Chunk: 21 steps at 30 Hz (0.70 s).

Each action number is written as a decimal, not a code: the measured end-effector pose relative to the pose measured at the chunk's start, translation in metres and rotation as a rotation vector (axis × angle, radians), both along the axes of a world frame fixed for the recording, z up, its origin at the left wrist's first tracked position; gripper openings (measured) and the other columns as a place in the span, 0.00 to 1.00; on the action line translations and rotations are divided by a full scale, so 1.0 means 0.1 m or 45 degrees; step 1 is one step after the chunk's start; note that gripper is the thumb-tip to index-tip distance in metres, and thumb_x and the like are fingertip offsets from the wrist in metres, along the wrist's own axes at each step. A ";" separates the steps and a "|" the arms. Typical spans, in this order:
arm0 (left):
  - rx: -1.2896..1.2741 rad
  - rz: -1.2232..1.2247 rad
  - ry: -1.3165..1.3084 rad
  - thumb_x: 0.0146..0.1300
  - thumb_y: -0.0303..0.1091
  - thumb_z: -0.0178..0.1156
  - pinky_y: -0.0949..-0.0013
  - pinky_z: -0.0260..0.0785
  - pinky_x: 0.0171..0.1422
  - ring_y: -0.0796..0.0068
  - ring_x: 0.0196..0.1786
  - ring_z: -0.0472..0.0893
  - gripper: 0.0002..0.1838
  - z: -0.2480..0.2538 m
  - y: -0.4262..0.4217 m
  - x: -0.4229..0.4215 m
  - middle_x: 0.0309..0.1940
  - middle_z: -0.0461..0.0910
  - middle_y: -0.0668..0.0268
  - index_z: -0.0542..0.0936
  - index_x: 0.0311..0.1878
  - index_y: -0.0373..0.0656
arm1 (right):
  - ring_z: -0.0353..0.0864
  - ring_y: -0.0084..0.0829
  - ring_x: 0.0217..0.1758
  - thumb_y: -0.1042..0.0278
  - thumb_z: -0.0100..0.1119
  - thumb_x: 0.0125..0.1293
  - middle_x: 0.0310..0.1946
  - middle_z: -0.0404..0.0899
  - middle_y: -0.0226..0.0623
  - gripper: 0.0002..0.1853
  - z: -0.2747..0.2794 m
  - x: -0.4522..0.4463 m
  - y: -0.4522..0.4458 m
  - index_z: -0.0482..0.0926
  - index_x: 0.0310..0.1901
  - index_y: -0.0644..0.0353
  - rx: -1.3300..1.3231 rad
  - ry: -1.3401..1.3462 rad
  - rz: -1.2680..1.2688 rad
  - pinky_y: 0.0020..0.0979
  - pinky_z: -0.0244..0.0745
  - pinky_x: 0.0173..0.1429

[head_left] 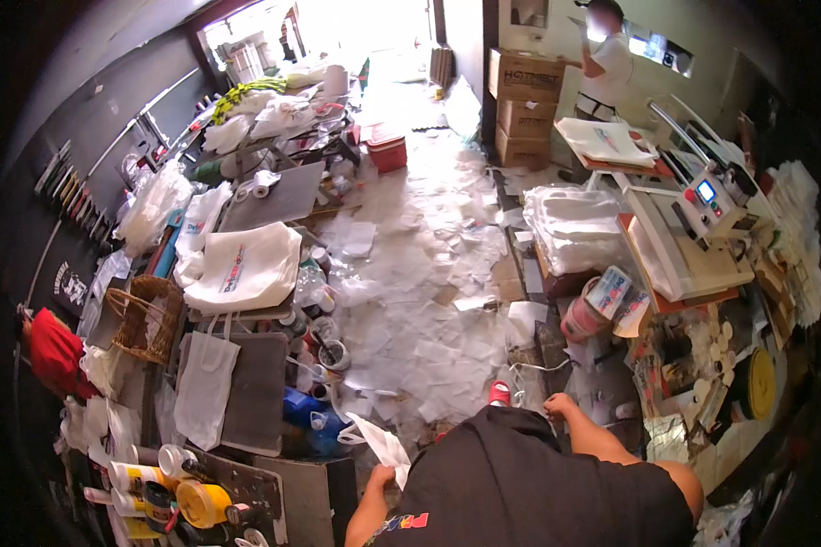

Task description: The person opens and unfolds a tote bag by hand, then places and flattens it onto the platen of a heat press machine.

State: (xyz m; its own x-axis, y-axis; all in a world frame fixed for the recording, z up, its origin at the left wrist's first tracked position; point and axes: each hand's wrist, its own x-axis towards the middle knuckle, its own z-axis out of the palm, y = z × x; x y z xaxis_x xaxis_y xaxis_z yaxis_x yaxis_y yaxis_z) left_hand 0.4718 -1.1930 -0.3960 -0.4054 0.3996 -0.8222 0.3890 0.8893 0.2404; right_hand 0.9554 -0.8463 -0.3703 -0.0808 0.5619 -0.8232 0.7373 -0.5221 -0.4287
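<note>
My left hand is closed on a white bag with a looped handle, hanging low beside my dark shirt. My right hand hangs at the other side, its fingers curled in with nothing visible in them. Just beyond it, a thin white cord lies near my red sandal. On the left bench, a flat white bag rests over a grey board. Behind it lies a stack of printed white bags.
Paper scraps litter the floor. At right stand a heat press, stacked white bags and a pink bucket. Jars crowd the near left. A person stands by cardboard boxes; a red bin sits ahead.
</note>
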 end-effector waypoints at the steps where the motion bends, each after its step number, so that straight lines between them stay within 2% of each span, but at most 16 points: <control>1: -0.036 0.087 -0.045 0.59 0.49 0.54 0.56 0.75 0.47 0.50 0.44 0.84 0.28 -0.06 0.00 -0.01 0.38 0.82 0.41 0.81 0.41 0.26 | 0.80 0.40 0.24 0.63 0.53 0.57 0.24 0.81 0.42 0.11 -0.02 0.01 0.00 0.81 0.34 0.60 -0.001 -0.001 -0.012 0.40 0.71 0.25; 2: -0.039 0.076 -0.046 0.59 0.49 0.54 0.56 0.75 0.47 0.50 0.44 0.84 0.28 0.04 0.02 0.00 0.38 0.82 0.41 0.81 0.41 0.26 | 0.81 0.40 0.24 0.63 0.54 0.57 0.24 0.81 0.42 0.11 -0.04 0.02 0.01 0.81 0.34 0.61 0.002 -0.031 -0.015 0.41 0.72 0.26; 3: 0.000 -0.085 0.002 0.59 0.49 0.54 0.56 0.74 0.48 0.51 0.45 0.84 0.28 0.14 0.03 0.01 0.40 0.82 0.41 0.81 0.42 0.26 | 0.81 0.40 0.25 0.63 0.54 0.57 0.25 0.81 0.42 0.11 -0.06 0.03 0.01 0.82 0.34 0.61 0.005 -0.061 -0.018 0.41 0.72 0.26; 4: 0.041 -0.246 0.050 0.59 0.49 0.55 0.57 0.74 0.49 0.51 0.46 0.83 0.28 0.25 0.06 0.03 0.41 0.81 0.41 0.81 0.42 0.27 | 0.81 0.40 0.25 0.63 0.54 0.57 0.25 0.81 0.42 0.11 -0.19 0.07 0.04 0.82 0.34 0.61 0.003 -0.062 -0.029 0.41 0.72 0.26; 5: 0.039 -0.256 0.049 0.59 0.49 0.55 0.57 0.74 0.49 0.51 0.46 0.83 0.28 0.26 0.06 0.05 0.41 0.81 0.41 0.81 0.42 0.27 | 0.82 0.39 0.25 0.63 0.54 0.57 0.25 0.81 0.42 0.11 -0.39 0.15 0.10 0.81 0.34 0.61 -0.110 0.003 -0.021 0.39 0.72 0.25; 7: 0.083 0.083 0.145 0.59 0.50 0.56 0.57 0.74 0.50 0.52 0.47 0.83 0.28 0.23 0.04 0.09 0.43 0.81 0.42 0.80 0.44 0.27 | 0.82 0.38 0.25 0.63 0.55 0.56 0.24 0.81 0.42 0.11 -0.39 0.17 0.08 0.81 0.33 0.61 -0.223 0.069 -0.022 0.38 0.72 0.24; 9: 0.073 0.097 0.120 0.59 0.51 0.57 0.58 0.73 0.51 0.52 0.47 0.83 0.29 0.37 0.08 0.13 0.43 0.81 0.42 0.80 0.45 0.27 | 0.82 0.37 0.25 0.64 0.55 0.55 0.24 0.81 0.42 0.11 -0.08 0.03 0.00 0.81 0.33 0.62 -0.078 -0.087 0.023 0.36 0.71 0.22; 13: 0.008 0.039 0.086 0.59 0.52 0.57 0.58 0.74 0.51 0.53 0.47 0.83 0.30 0.50 0.13 0.14 0.44 0.81 0.43 0.80 0.46 0.27 | 0.83 0.36 0.25 0.64 0.55 0.55 0.24 0.81 0.43 0.11 -0.31 0.07 -0.01 0.81 0.33 0.62 -0.047 -0.002 -0.036 0.35 0.70 0.21; 15: 0.002 0.034 0.096 0.59 0.52 0.57 0.58 0.74 0.50 0.54 0.46 0.84 0.30 0.47 0.12 0.14 0.43 0.82 0.43 0.80 0.45 0.27 | 0.82 0.35 0.24 0.66 0.55 0.54 0.24 0.81 0.43 0.09 -0.16 0.02 -0.04 0.81 0.32 0.61 0.007 -0.049 -0.077 0.33 0.69 0.20; 18: 0.001 0.032 0.128 0.60 0.52 0.57 0.58 0.74 0.49 0.55 0.44 0.84 0.30 0.33 0.09 0.12 0.41 0.82 0.43 0.81 0.44 0.27 | 0.81 0.34 0.21 0.66 0.55 0.54 0.22 0.80 0.42 0.08 -0.38 0.09 -0.01 0.80 0.29 0.61 -0.013 0.014 -0.090 0.32 0.68 0.18; 21: 0.004 0.029 0.114 0.60 0.52 0.56 0.58 0.75 0.47 0.55 0.43 0.84 0.30 0.06 0.02 0.05 0.39 0.82 0.43 0.81 0.42 0.27 | 0.79 0.34 0.19 0.66 0.55 0.53 0.20 0.79 0.41 0.08 -0.19 0.03 0.00 0.81 0.27 0.61 -0.036 -0.042 -0.027 0.32 0.67 0.18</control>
State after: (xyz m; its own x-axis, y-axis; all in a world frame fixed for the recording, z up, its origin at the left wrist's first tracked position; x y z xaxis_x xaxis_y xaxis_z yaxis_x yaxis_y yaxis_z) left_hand 0.4769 -1.1914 -0.3896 -0.4860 0.3922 -0.7810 0.3889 0.8973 0.2087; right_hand 0.9579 -0.8468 -0.3897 -0.0417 0.5395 -0.8410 0.7394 -0.5494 -0.3891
